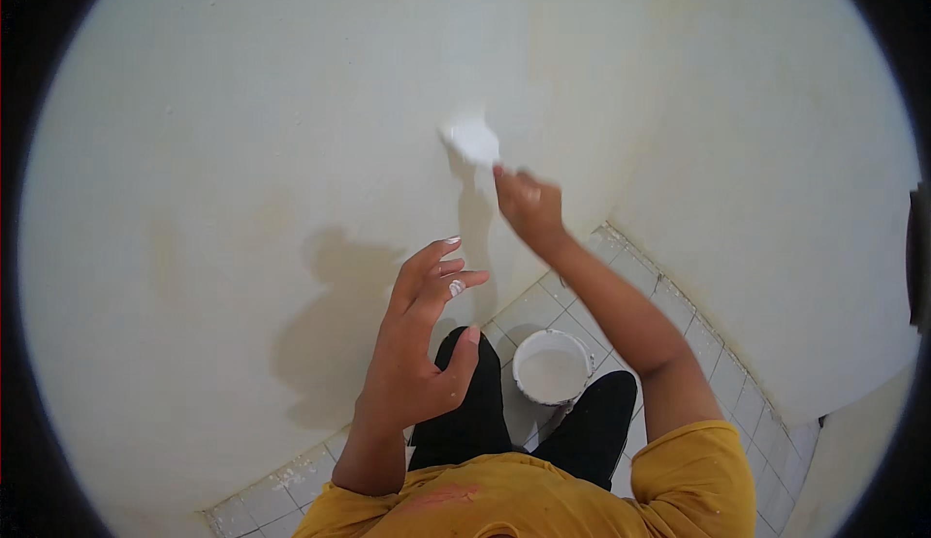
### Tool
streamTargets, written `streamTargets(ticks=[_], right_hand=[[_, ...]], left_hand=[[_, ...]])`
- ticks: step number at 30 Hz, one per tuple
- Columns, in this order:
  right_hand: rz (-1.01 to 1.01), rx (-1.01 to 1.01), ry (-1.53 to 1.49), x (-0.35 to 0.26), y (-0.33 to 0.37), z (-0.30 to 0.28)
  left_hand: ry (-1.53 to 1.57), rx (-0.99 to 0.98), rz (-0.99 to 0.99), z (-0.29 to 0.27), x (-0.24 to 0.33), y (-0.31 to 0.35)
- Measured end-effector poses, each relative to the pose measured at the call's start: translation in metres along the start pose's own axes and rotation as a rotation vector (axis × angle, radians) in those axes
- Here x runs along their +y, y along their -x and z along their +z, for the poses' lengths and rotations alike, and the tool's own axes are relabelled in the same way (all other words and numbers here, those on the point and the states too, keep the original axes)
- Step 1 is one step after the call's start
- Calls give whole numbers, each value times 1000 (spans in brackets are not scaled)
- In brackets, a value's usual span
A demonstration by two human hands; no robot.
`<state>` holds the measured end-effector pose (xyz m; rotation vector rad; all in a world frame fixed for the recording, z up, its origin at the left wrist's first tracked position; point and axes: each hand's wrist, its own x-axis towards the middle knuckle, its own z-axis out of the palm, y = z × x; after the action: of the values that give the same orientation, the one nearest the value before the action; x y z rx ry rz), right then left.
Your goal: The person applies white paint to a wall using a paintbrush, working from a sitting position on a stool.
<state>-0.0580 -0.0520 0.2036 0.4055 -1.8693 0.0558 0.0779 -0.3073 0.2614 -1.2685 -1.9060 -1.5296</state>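
Note:
My right hand (530,205) is closed around the handle of a paintbrush (472,141). The brush's wide head is white all over, slightly blurred, and lies against the pale wall (242,102), where a shadow falls below it. My left hand (427,330) is held up in the air in front of the wall, nearer to me than the brush. Its fingers are apart and somewhat bent, with nothing in them, and white paint marks a few of them. Below, between my knees, stands a white bucket (522,397) with whitish paint inside.
Pale square floor tiles (669,317) run along the foot of the wall, with white spots near the edge. A second wall (776,199) meets the first in a corner on the right. A dark object (915,257) shows at the far right rim.

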Motion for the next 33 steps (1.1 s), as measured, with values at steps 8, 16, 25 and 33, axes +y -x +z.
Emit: streamTargets(ticks=[8, 16, 25, 33], right_hand=[[209, -530, -63, -3, 43, -30], [40, -444, 116, 27, -158, -80], [132, -69, 126, 12, -315, -166], [-130, -29, 138, 28, -261, -124]], left_hand=[[-25, -3, 7, -9, 2, -7], [-8, -57, -97, -13, 14, -20], [-26, -87, -155, -11, 24, -16], [2, -55, -167, -6, 27, -13]])
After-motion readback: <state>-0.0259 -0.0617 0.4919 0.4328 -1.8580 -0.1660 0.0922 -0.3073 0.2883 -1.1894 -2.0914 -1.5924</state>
